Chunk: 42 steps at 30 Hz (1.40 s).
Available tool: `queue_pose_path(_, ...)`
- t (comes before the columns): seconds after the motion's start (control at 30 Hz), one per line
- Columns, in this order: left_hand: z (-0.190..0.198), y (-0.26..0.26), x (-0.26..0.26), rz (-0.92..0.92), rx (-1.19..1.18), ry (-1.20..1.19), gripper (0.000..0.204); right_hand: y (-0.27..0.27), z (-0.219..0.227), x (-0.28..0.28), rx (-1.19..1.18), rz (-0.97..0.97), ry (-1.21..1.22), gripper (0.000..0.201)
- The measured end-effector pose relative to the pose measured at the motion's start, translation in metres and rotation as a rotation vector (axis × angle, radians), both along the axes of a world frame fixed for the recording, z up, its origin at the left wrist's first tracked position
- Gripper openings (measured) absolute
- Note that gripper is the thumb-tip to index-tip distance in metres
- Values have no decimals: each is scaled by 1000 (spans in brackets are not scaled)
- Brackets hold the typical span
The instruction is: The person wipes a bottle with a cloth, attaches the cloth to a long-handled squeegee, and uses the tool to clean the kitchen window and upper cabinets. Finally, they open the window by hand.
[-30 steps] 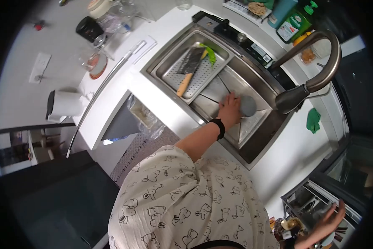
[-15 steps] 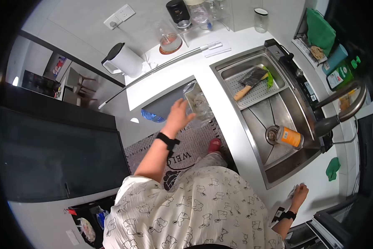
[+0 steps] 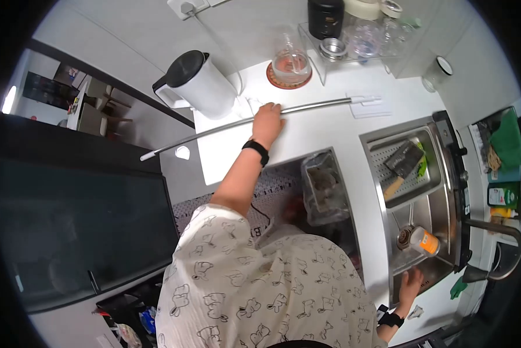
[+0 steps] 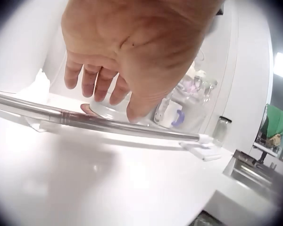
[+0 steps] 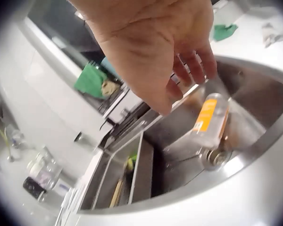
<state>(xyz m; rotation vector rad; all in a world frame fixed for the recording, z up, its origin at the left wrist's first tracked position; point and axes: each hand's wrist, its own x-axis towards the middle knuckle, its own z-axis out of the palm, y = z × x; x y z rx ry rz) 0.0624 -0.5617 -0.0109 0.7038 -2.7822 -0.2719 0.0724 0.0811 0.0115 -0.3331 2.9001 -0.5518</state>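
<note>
A long metal pole (image 3: 307,107) with pale ends lies across the white counter, one end jutting past the left edge. My left hand (image 3: 269,124) is right over the middle of the pole. In the left wrist view, its fingers (image 4: 104,84) are spread and extend above the pole, not curled round it. My right hand (image 3: 410,283) hangs over the near end of the sink (image 3: 397,217), fingers loosely bent and holding nothing. Below it, a clear jar with an orange label (image 5: 210,117) lies on its side beside the drain (image 5: 216,157).
A perforated tray (image 3: 382,165) in the sink carries a cleaver (image 3: 404,159) and something green. A white kettle (image 3: 199,84) and a glass pitcher (image 3: 291,65) on a coaster stand behind the pole. A lined bin (image 3: 324,188) sits below the counter's inner edge. The faucet (image 3: 498,232) arches at right.
My left hand has gone from the sink, past the bin, to the pole. The view has swung left. My right hand has moved from the counter to over the sink.
</note>
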Motion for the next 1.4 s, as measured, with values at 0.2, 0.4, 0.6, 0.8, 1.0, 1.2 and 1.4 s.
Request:
queue_pose_path(0.2,-10,-18,-9,-180,95,-109,23,-200,47,-31,-127,200,-380,40)
queue_pose_path(0.4,73,41,74,-280,82,3,24,-347,103,-59,-97,593,233,70)
queue_pose_path(0.6,153,36,115,-376,-127,11,24,-434,80,-86,-96,851,242,52)
queue_pose_path(0.8,214,29,125,-364,-209,617,25,-436,99,-89,-308,750,275,22)
queue_pose_path(1.0,128,21,89,69,401,950,8,-406,143,-118,-248,447,445,14)
queue_pose_path(1.2,7,-41,34,384,71,542,37,-358,163,-128,-274,388,502,14)
queue_pose_path(1.4,-41,-63,27,548,328,129,38,-338,165,-137,-463,290,511,9)
